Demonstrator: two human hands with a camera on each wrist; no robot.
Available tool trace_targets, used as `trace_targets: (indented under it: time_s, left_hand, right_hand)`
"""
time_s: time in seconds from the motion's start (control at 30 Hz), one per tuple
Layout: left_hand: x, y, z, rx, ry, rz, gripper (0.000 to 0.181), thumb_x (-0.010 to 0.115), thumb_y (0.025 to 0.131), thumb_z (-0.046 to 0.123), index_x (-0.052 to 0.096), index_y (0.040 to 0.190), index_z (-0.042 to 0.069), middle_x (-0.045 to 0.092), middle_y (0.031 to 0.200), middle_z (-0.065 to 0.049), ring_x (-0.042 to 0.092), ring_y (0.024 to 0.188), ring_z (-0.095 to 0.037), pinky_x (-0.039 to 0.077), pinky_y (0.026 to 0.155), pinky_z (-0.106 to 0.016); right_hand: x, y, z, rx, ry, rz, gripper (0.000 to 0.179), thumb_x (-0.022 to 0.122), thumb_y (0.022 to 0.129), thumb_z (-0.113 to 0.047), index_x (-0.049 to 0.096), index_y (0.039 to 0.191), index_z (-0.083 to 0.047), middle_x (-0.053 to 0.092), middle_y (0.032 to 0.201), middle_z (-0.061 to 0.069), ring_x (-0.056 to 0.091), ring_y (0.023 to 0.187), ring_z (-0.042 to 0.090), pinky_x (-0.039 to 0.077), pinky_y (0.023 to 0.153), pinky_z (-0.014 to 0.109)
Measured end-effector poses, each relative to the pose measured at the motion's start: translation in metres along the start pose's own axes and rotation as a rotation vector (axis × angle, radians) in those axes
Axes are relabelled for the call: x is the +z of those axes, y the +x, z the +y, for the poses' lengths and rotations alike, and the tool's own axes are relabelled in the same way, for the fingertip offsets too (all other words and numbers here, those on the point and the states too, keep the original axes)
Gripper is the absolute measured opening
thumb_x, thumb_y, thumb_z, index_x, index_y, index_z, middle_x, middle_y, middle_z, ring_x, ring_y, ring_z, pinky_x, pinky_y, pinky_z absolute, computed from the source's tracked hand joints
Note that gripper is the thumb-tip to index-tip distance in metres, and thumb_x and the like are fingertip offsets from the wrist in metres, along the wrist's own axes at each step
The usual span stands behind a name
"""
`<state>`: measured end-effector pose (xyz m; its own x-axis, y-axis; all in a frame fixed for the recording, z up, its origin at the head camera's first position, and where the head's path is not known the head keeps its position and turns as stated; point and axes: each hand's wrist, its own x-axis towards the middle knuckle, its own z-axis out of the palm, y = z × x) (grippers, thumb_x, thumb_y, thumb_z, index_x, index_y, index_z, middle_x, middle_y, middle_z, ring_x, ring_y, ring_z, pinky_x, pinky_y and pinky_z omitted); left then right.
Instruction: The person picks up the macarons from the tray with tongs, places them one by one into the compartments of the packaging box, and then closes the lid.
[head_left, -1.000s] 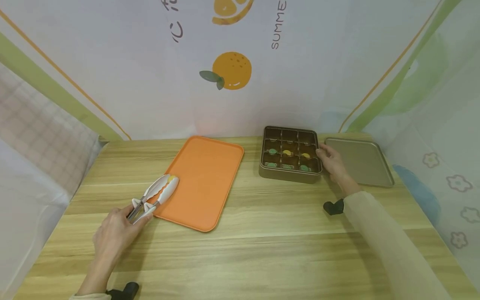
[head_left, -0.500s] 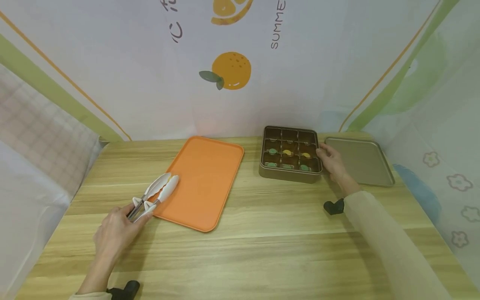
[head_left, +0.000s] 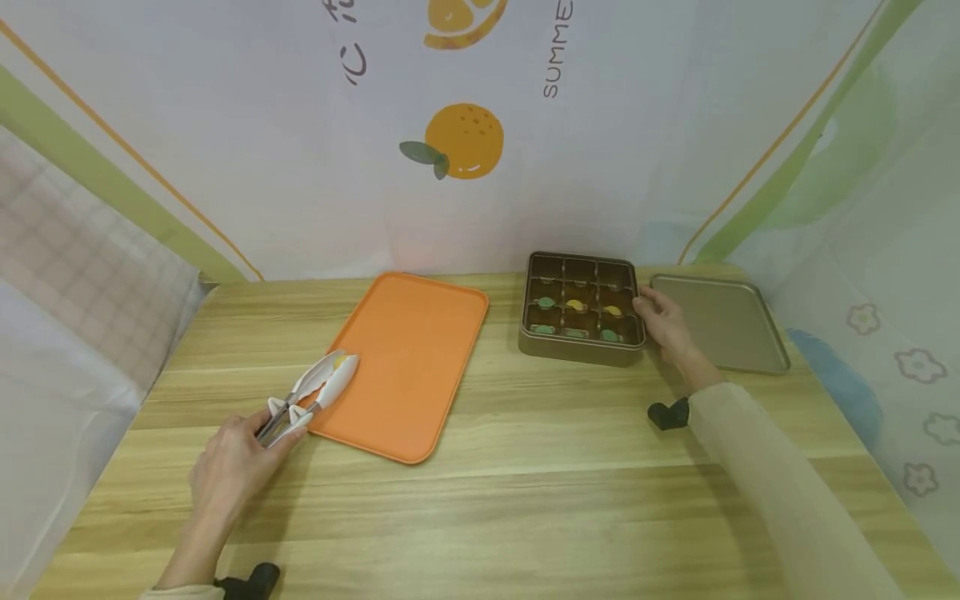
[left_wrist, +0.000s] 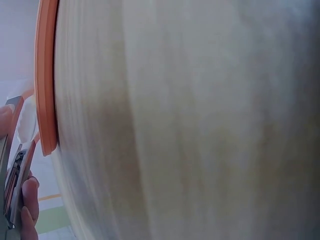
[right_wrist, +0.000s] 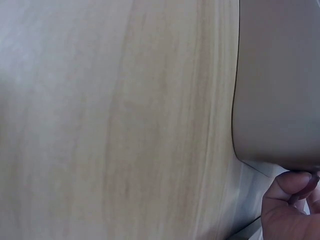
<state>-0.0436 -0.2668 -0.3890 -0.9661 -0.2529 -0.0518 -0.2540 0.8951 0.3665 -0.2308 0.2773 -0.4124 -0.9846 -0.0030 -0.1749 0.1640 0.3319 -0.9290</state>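
Note:
In the head view my left hand grips metal tongs with white scalloped heads. The heads reach over the left side of an orange tray, and a small yellow piece shows between their tips. Farther right, my right hand holds the right side of a brown box, thumb near its rim. Green and yellow pieces lie in several of the box's compartments. The right wrist view has the thumb and a finger of my right hand bent against the box wall.
A flat bronze-coloured lid lies just right of the box, beside my right hand. All of this stands on a wood-grain table. A printed white curtain hangs along the back edge, with more cloth at both sides.
The tong heads spread slightly half a second ago and are now closer together around the yellow piece. My right hand, the box and the tray stay in place.

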Motion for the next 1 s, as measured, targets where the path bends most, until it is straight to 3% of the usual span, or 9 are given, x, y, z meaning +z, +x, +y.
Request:
trace_targets:
  time_s: [0.47,0.73,1.0]
  left_hand:
    - [0.002,-0.0011,0.0004,0.01,-0.015,0.044,0.065,0.067,0.083,0.048,0.057,0.127,0.0,0.059,0.096,-0.024,0.044,0.061,-0.023,0.032,0.044,-0.031]
    - [0.0029,-0.0017,0.0008,0.04,-0.007,0.085,0.063,0.068,0.082,0.045,0.058,0.125,0.0,0.058,0.087,-0.017,0.042,0.059,-0.021,0.031,0.044,-0.03]
    - [0.0012,-0.001,0.0031,0.027,-0.008,0.078,0.064,0.067,0.082,0.048,0.058,0.126,0.002,0.057,0.088,-0.016,0.041,0.059,-0.021,0.03,0.044,-0.031]
  right_hand:
    - [-0.0002,-0.0011,0.0006,0.001,0.009,0.004,0.061,0.038,0.101,-0.034,0.015,0.15,-0.005,0.005,0.155,0.02,0.007,0.141,0.042,0.012,0.112,0.055]
    - [0.0002,-0.0003,0.0006,0.005,0.007,0.002,0.061,0.038,0.101,-0.035,0.015,0.151,-0.007,0.01,0.155,0.02,0.012,0.141,0.041,0.014,0.112,0.053]
    - [-0.0002,0.0011,0.0014,0.016,-0.003,-0.005,0.063,0.038,0.101,-0.037,0.014,0.151,-0.009,0.008,0.156,0.019,0.008,0.142,0.041,0.012,0.112,0.054]
